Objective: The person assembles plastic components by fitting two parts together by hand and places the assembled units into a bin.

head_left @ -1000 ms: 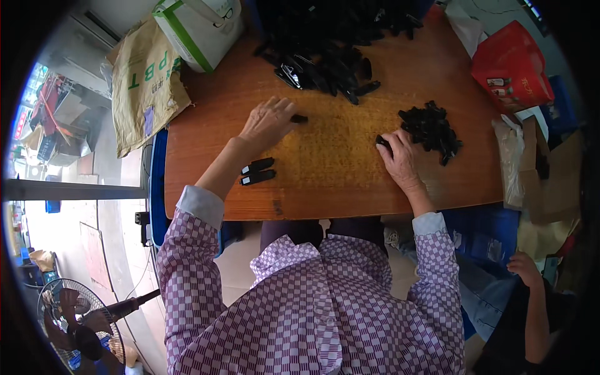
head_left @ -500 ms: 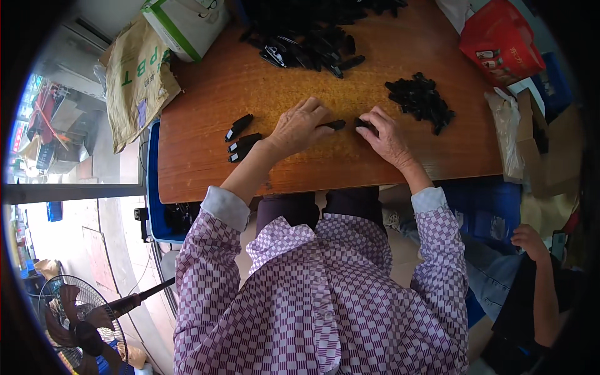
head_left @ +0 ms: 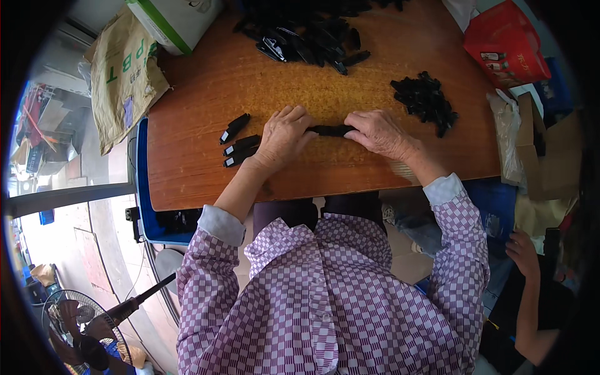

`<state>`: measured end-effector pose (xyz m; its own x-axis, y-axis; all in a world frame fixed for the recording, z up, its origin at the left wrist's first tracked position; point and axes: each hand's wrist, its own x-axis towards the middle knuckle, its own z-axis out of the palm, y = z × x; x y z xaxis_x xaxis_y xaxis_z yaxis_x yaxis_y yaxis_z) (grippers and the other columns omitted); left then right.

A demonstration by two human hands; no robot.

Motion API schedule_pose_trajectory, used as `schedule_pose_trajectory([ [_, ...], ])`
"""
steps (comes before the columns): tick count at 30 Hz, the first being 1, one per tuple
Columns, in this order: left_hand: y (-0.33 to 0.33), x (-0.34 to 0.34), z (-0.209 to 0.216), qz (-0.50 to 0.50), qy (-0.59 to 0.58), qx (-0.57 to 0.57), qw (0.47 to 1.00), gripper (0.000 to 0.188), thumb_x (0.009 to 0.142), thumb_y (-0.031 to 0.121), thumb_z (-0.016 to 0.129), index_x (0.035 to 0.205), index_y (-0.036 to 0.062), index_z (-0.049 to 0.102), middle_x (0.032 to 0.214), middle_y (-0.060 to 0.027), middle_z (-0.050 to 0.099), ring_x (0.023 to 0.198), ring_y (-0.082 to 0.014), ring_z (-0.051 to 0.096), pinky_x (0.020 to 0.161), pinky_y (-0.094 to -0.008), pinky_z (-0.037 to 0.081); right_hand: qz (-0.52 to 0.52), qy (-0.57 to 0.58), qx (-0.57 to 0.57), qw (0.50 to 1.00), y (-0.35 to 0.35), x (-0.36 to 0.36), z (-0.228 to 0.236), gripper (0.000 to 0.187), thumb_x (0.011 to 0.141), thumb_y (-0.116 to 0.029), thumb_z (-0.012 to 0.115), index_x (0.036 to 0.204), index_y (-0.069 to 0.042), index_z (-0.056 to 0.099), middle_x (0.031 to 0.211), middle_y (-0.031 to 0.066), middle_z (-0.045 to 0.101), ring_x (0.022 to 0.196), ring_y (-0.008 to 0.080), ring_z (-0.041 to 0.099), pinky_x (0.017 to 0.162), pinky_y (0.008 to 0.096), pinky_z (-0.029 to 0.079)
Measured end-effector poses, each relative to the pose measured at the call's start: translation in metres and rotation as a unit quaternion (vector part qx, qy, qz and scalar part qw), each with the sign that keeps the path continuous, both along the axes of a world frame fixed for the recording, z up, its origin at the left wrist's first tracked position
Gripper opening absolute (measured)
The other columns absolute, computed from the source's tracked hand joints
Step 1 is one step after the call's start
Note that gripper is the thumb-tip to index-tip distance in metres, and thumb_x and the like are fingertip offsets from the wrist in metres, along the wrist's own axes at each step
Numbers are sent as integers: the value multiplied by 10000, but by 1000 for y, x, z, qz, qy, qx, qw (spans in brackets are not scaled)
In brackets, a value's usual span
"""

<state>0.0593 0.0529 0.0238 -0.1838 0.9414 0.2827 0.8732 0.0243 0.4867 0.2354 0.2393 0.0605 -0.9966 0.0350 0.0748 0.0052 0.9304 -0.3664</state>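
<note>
My left hand (head_left: 283, 134) and my right hand (head_left: 379, 134) face each other above the wooden table (head_left: 187, 178). Between them runs a slim black plastic piece (head_left: 331, 130), pinched at its left end by the left fingers and at its right end by the right. The fingers cover both ends, so I cannot tell whether it is one part or two joined. Left of my left hand lie three black pieces, each with a pale patch at one end: an upper one (head_left: 235, 128), a middle one (head_left: 242, 145) and a lower one (head_left: 241, 157).
A large heap of long black pieces (head_left: 306, 40) covers the far table; a smaller heap of short black parts (head_left: 426, 101) lies right. Around stand a red bag (head_left: 503, 47), a cardboard box (head_left: 553, 153), a blue bin (head_left: 142, 187) and a fan (head_left: 84, 331). Another person's hand (head_left: 524, 253) shows lower right.
The gap between the black parts in my two hands has closed; they now meet in one line. My left hand shifted slightly left, and my right hand turned inward with its forearm swinging right.
</note>
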Motion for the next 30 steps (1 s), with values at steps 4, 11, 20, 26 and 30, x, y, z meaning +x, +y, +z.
schedule_pose_trajectory([
  [4,0,0,1,-2,-16,-10,1000,222,818,213,708,995,84,667,993,-54,585,1009,-257,562,907,-388,455,-35,62,-53,996,4,0,4,219,871,-220,706,859,-59,558,757,110,653,717,299,669,624,397,529],
  [11,5,2,5,-8,-28,5,1000,187,804,187,710,955,83,674,963,-50,591,970,-262,578,859,-387,452,-13,-16,-24,999,-7,-3,3,218,859,-202,719,875,-55,558,748,116,662,708,309,676,619,406,529],
  [20,3,3,0,-10,-57,13,998,181,782,148,726,926,49,678,930,-69,613,921,-293,587,817,-397,457,-74,40,-5,996,-32,-7,-10,213,862,-212,713,887,-66,560,720,111,656,695,297,681,602,382,539],
  [26,-23,-27,1,39,2,15,999,166,798,133,715,935,42,686,928,-84,615,928,-313,589,827,-404,467,-105,75,101,986,18,26,-4,137,886,-140,653,975,-61,585,955,92,563,846,268,605,640,364,531],
  [30,-42,-59,11,87,14,-4,996,174,811,130,707,961,43,685,950,-90,615,948,-317,585,856,-408,465,-149,11,254,956,72,71,10,180,867,-22,573,1043,-59,584,1037,94,524,970,288,558,804,403,510],
])
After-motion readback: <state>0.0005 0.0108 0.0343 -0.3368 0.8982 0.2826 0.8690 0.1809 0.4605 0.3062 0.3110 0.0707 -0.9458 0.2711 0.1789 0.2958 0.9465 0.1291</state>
